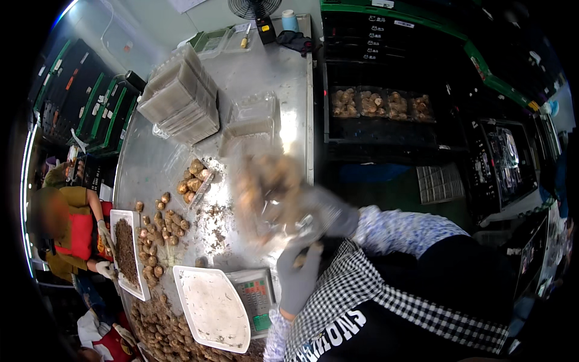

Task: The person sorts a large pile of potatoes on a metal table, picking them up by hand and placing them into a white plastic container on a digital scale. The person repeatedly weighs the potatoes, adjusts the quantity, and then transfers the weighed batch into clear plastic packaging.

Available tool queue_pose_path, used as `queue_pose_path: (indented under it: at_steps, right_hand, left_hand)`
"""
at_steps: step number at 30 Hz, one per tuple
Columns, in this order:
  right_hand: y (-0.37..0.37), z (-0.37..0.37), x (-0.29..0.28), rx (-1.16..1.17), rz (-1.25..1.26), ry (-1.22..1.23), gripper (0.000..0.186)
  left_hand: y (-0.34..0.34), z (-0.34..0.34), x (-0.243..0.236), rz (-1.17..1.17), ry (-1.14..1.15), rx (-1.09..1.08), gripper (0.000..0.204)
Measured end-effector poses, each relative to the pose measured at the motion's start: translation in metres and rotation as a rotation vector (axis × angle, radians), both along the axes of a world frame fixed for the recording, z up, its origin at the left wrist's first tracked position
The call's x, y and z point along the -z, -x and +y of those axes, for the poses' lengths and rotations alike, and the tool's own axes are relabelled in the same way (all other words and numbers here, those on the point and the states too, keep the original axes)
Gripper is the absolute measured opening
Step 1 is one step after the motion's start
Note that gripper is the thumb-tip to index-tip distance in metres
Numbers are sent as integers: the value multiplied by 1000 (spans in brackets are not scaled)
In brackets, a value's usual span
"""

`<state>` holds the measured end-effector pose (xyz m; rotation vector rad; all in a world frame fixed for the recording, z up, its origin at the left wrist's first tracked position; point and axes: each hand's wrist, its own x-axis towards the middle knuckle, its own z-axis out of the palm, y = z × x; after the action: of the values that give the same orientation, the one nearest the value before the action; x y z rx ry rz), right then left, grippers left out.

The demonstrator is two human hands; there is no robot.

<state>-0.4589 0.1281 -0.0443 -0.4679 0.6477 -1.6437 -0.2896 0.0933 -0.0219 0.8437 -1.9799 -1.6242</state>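
Note:
A clear plastic box (271, 187) of brown taro is lifted over the steel table, smeared by motion. My right hand (338, 214), in a grey glove, grips the box from its right side; its fingertips are partly blurred. My left hand (298, 277), also grey-gloved, is just below the box, its fingers closed around a small brown piece that looks like a taro (300, 258). Left of the box, another clear box (205, 185) holds several taro. Loose taro (161, 229) are spread farther left. Below them are a white tray (211, 308) and a digital scale (256, 295).
Stacked clear boxes (181, 96) and an open clear box (250, 117) stand farther back. Filled boxes (383, 104) sit in a black crate at right. Two co-workers are at the left; one works at a white soil-filled tray (145, 286). A fan (256, 7) stands at the back.

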Motion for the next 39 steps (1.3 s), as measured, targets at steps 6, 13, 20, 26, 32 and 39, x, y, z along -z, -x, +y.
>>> queue_pose_path:
  at_steps: [6,13,20,26,32,39]
  right_hand:
    - [202,57,28,412,126,-295,27]
    - [387,97,235,112,664,-611,34]
    - [332,60,310,123,-183,-629,41]
    - [438,103,418,-658,2061,-664,62]
    - [377,-14,206,487,976,-651,34]
    - [114,-141,18,15,1467,311,29]
  left_hand:
    - [69,-22,0,-43,-428,-95,16]
    - [55,-18,49,157,-751,-633,22]
    - [42,8,33,144,-845,-787,24]
    - [49,4,36,242,-847,-875,24]
    - [27,27,43,345,-861,-999,21]
    - [-31,29,48,405,-740,-891,25]
